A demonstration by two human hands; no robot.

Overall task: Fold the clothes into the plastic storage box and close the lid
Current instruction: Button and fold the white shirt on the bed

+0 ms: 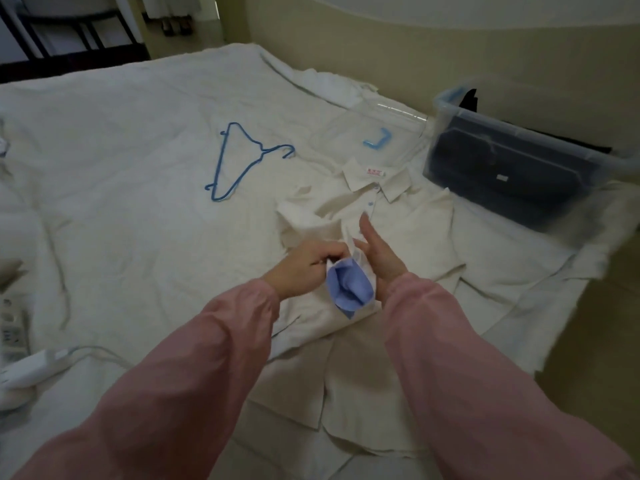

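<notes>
A cream collared shirt (412, 237) with small blue buttons lies face up on the white bed (121, 202). Its left sleeve is drawn across the chest, and the cuff (349, 289) shows a blue lining. My left hand (308, 268) pinches that cuff. My right hand (377, 251) has straight fingers pressed against the cuff's other side. A clear plastic storage box (519, 174) stands at the right on the bed, holding a folded dark garment. Its clear lid (374, 133) with a blue latch lies flat beyond the collar.
A blue wire hanger (239, 161) lies on the bed left of the shirt. A white power strip and cable (31, 365) sit at the left edge. The bed's right edge drops off beside the box, with a beige wall behind.
</notes>
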